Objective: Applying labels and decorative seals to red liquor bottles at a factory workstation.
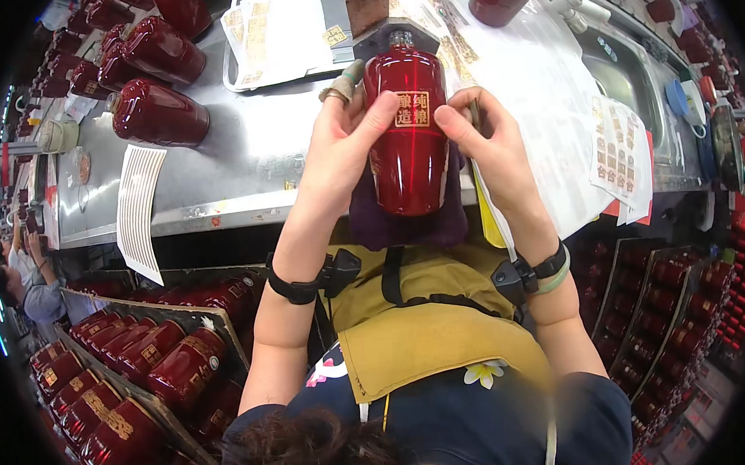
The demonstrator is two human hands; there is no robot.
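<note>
A glossy dark red bottle (408, 167) lies before me with its clear neck pointing away. On its upper side is a square gold label (412, 110). My left hand (346, 129) grips the bottle's left side, its thumb pressed at the label's left edge. Wraps cover one or more of its fingertips. Against the bottle's right side is my right hand (494, 138), thumb and fingers pinched together. A thin dark sliver shows between them, too small to name. Beneath the bottle, a dark purple cloth (361, 212) hangs over the table edge.
Several red bottles (160, 115) lie at the left of the metal table (250, 146). A striped strip sheet (141, 207) overhangs the front edge. Gold sticker sheets (274, 35) lie on a tray behind; more sheets (617, 156) are at right, near a sink (625, 72). Crates of bottles (143, 350) flank me below.
</note>
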